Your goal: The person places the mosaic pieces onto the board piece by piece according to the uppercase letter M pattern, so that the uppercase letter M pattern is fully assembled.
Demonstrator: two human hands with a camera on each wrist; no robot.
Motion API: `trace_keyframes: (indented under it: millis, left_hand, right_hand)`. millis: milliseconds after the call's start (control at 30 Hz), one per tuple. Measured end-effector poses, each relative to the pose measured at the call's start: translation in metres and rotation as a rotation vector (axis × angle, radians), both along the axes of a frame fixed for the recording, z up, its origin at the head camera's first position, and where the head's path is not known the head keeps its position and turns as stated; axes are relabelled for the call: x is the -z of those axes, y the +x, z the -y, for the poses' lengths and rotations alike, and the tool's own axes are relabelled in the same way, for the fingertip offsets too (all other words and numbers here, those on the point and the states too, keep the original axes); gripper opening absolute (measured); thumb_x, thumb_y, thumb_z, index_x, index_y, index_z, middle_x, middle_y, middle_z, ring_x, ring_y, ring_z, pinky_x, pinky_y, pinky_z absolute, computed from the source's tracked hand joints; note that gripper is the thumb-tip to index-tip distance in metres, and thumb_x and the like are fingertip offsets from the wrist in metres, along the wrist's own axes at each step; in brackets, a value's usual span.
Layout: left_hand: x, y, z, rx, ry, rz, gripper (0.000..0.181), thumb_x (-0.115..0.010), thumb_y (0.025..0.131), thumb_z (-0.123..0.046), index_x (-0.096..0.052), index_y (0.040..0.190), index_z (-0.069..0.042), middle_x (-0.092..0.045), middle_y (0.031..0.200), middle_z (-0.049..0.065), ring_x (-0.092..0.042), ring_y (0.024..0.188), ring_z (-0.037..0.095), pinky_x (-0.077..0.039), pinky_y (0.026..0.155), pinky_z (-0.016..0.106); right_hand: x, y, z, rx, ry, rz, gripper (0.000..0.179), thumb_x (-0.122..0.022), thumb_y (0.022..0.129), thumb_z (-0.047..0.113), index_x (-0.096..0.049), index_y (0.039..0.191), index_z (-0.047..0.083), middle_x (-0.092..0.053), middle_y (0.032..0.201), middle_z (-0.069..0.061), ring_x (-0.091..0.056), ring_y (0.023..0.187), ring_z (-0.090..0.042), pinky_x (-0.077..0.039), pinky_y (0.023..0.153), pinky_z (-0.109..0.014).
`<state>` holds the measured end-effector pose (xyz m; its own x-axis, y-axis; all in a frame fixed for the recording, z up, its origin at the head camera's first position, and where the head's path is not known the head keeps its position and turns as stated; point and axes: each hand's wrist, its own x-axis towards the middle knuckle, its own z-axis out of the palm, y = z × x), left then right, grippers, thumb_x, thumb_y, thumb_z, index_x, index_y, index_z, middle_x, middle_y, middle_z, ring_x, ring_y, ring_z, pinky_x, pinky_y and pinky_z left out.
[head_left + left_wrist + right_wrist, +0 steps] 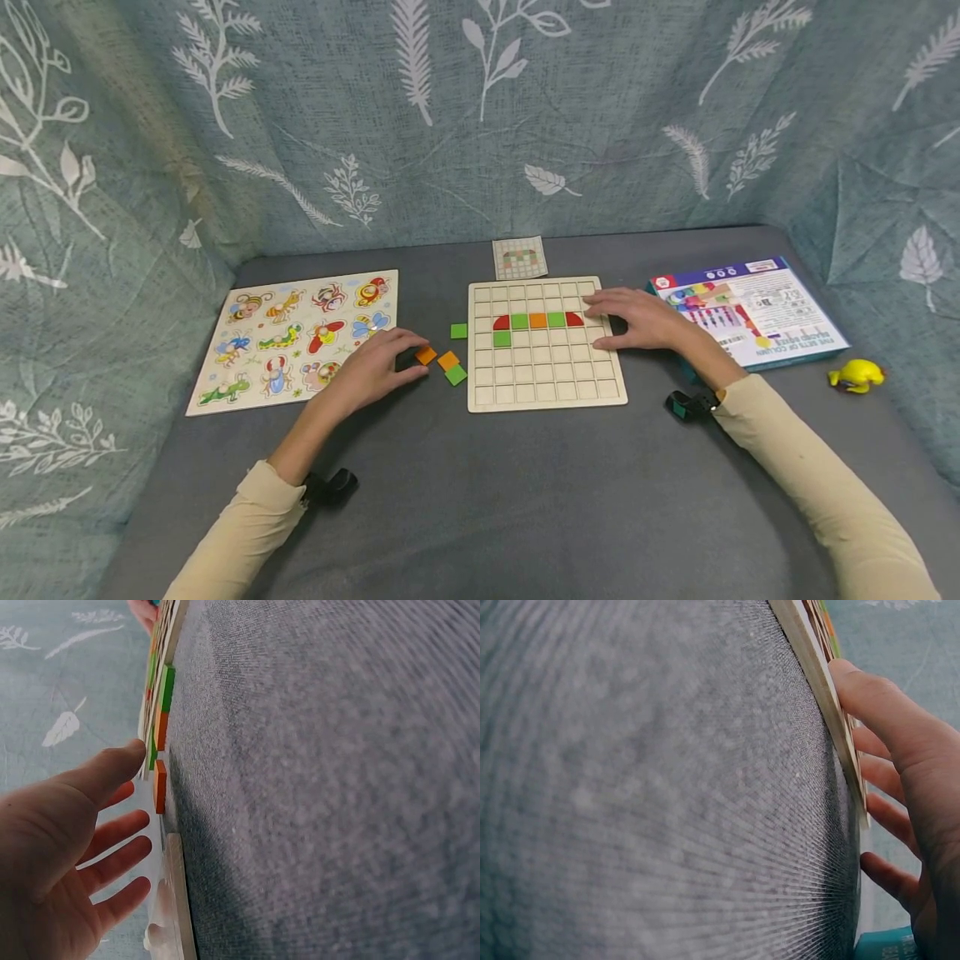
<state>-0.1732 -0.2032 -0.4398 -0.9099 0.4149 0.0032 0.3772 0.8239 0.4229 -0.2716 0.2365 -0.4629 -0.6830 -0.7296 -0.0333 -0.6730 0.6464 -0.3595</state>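
Note:
A wooden grid board (pixel 547 392) lies mid-table in the head view. One of its rows holds a red quarter-round tile (pixel 501 322), green and orange squares, and another red piece (pixel 573 319); a green square (pixel 502 338) sits below the left end. My left hand (pixel 371 371) hovers by a loose orange tile (pixel 426 355), thumb and fingers apart on either side of it. That tile (pixel 160 787) shows free of the fingers in the left wrist view. My right hand (pixel 637 321) rests its fingertips on the board's right side, fingers loosely spread.
Loose tiles lie left of the board: a green one (pixel 459 331), an orange one (pixel 448 360) and another green (pixel 455 375). A small pattern card (pixel 520 273) lies behind. An insect puzzle board (pixel 247 350) is left; a box (pixel 780 325) and yellow toy (pixel 857 376) are right.

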Motion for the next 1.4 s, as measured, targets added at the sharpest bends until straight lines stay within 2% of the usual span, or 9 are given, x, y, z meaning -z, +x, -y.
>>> trace_keyframes:
  millis: [667,933,1167,1400]
  left_hand:
    - [0.000,-0.002,-0.003,0.023,0.001,0.000,0.043,-0.070,0.089,-0.031,-0.063,0.127,-0.010,-0.061,0.128,0.010,-0.055,0.119,0.030,-0.044,0.101,0.050]
    - [0.002,-0.002,-0.005,0.008,-0.024,0.005,0.043,-0.070,0.089,-0.031,-0.063,0.127,-0.011,-0.062,0.125,0.010,-0.057,0.116,0.029,-0.046,0.099,0.049]
    - [0.003,-0.004,-0.009,-0.044,-0.044,0.009,0.042,-0.070,0.089,-0.032,-0.065,0.125,-0.010,-0.064,0.117,0.008,-0.059,0.106,0.025,-0.049,0.091,0.045]
    - [0.002,-0.004,-0.012,-0.042,-0.074,0.010,0.042,-0.072,0.087,-0.032,-0.066,0.123,-0.010,-0.064,0.114,0.008,-0.058,0.102,0.024,-0.050,0.087,0.044]
  right_hand:
    - [0.000,0.000,0.000,0.004,-0.003,0.001,0.057,-0.071,0.085,0.044,-0.061,0.131,0.013,-0.047,0.148,-0.013,-0.039,0.139,-0.035,-0.030,0.111,-0.062]
    - [-0.001,0.001,0.000,0.007,-0.004,0.004,0.057,-0.071,0.084,0.043,-0.061,0.132,0.013,-0.047,0.148,-0.012,-0.039,0.139,-0.035,-0.029,0.111,-0.062]
    - [-0.001,0.001,0.001,0.005,-0.003,0.007,0.057,-0.071,0.085,0.044,-0.061,0.132,0.013,-0.047,0.149,-0.012,-0.038,0.140,-0.034,-0.029,0.112,-0.061]
    - [0.000,0.001,0.001,0.003,-0.003,0.004,0.058,-0.071,0.084,0.044,-0.060,0.133,0.013,-0.047,0.148,-0.012,-0.039,0.140,-0.034,-0.030,0.111,-0.061]
